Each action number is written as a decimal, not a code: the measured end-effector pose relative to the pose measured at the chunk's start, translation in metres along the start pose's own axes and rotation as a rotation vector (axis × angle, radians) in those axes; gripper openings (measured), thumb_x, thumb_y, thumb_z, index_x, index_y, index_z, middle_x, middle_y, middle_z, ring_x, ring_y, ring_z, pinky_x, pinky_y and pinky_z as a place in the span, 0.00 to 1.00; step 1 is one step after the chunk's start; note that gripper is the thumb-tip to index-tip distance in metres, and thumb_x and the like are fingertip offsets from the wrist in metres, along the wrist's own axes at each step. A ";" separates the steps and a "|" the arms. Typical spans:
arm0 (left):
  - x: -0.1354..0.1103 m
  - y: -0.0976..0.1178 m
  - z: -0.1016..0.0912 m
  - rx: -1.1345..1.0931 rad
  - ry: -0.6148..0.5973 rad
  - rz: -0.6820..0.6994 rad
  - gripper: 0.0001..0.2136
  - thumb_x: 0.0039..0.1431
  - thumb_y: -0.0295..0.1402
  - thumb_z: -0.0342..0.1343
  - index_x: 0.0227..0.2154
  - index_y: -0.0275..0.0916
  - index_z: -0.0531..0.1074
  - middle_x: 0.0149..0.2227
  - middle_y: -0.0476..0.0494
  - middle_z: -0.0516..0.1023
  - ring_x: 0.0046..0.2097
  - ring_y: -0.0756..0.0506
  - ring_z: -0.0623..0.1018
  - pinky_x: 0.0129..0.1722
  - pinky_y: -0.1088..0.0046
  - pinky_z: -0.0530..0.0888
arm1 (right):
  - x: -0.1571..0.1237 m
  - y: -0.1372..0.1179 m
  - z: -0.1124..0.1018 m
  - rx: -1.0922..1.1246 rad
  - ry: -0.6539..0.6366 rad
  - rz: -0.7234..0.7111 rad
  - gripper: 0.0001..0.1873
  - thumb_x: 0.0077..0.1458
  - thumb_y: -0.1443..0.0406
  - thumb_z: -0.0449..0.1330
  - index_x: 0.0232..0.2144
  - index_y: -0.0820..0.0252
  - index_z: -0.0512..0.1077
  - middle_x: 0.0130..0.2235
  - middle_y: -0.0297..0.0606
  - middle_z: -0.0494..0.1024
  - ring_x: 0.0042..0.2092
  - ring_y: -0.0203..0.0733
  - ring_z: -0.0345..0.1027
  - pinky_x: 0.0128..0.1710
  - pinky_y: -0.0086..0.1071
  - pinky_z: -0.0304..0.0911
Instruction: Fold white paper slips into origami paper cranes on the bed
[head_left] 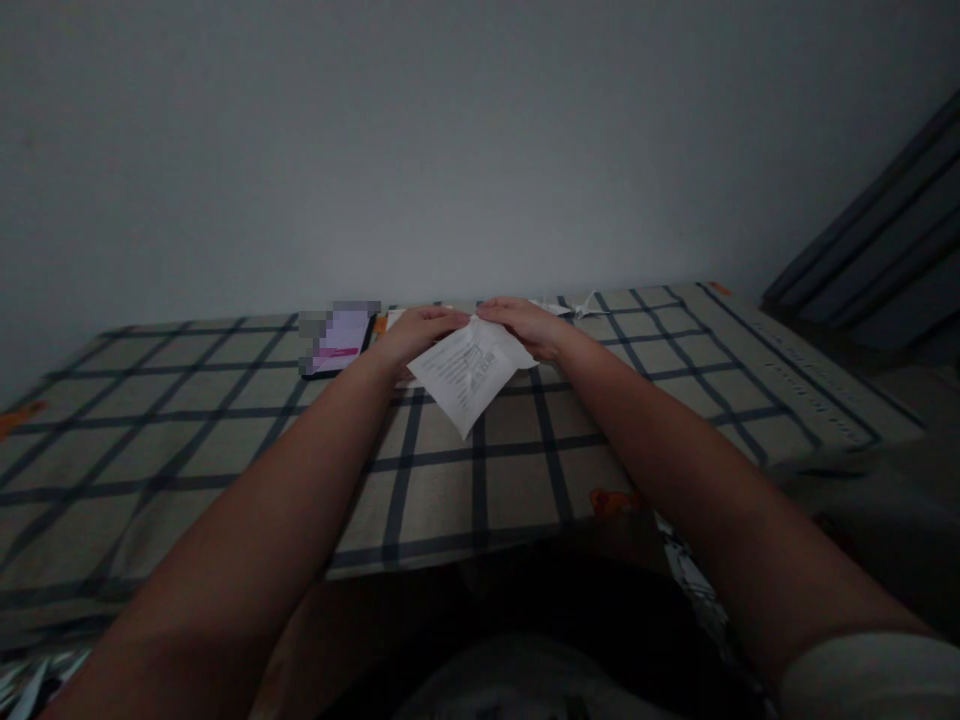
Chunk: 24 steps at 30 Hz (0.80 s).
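Between my two hands is a small white paper packet (466,378) with lines of dark print, one corner pointing toward me. My left hand (420,332) has its fingers closed on the upper left edge. My right hand (523,322) grips the top right side, its fingertips near those of the left. The packet's far side is hidden behind the fingers. Under and beside my left hand shows part of a pale, reddish-edged sheet or wrapper (406,382), mostly covered.
A phone (343,340) with a lit, partly blurred screen lies left of my hands. Torn white scraps (585,308) are behind my right hand. A checked cloth (225,420) covers the table, which meets a plain wall (450,150). A dark curtain (885,210) hangs at right.
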<state>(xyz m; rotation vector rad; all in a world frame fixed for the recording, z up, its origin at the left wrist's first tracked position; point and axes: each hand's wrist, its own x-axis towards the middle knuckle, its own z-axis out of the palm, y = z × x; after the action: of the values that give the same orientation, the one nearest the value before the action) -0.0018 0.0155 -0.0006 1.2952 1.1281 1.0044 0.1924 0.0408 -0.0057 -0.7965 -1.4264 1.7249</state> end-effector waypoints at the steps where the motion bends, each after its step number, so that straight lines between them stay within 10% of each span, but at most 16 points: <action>1: 0.001 0.000 -0.001 0.028 0.000 0.006 0.10 0.48 0.36 0.66 0.33 0.36 0.80 0.31 0.44 0.82 0.28 0.49 0.78 0.28 0.76 0.73 | 0.000 0.000 -0.001 0.008 0.000 -0.004 0.03 0.58 0.70 0.60 0.31 0.62 0.71 0.26 0.33 0.74 0.26 0.31 0.67 0.26 0.24 0.65; 24: 0.006 -0.004 -0.006 -0.056 -0.233 -0.151 0.08 0.50 0.34 0.61 0.34 0.38 0.78 0.32 0.42 0.81 0.29 0.47 0.78 0.28 0.73 0.73 | 0.004 0.005 -0.010 -0.171 0.042 -0.065 0.08 0.53 0.68 0.65 0.38 0.61 0.77 0.34 0.37 0.80 0.30 0.31 0.70 0.28 0.23 0.65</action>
<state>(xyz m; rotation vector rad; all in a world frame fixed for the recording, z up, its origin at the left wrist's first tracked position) -0.0063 0.0223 -0.0045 1.2275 0.9957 0.7481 0.1976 0.0492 -0.0128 -0.8622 -1.5698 1.5439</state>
